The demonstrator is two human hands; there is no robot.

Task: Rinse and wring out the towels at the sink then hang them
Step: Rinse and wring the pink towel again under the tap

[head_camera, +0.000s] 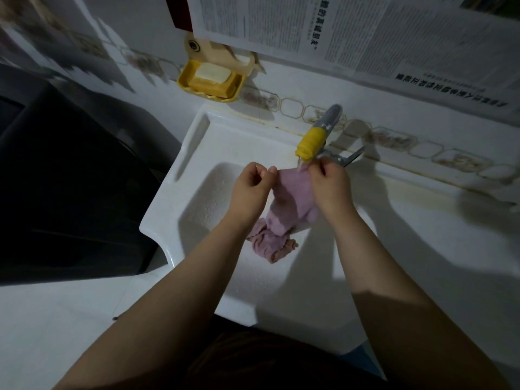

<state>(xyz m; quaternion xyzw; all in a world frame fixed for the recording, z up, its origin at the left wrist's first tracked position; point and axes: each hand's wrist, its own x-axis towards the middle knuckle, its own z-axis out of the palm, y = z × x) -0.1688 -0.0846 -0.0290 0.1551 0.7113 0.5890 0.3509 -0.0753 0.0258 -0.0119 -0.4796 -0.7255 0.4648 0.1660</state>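
Note:
A pink towel [292, 198] hangs between my two hands over the white sink [197, 175], right under the tap's yellow spout [309, 143]. My left hand [253, 187] pinches the towel's upper left edge. My right hand [330, 184] pinches its upper right edge just below the spout. A second pink towel [270, 244] lies crumpled on the sink floor beneath the held one. Water drops speckle the basin.
A yellow soap dish [209, 80] with a bar of soap hangs on the tiled wall behind the sink. Newspaper sheets [351, 32] cover the wall above. A dark appliance [70, 178] stands at the left. A white counter [436, 249] extends to the right.

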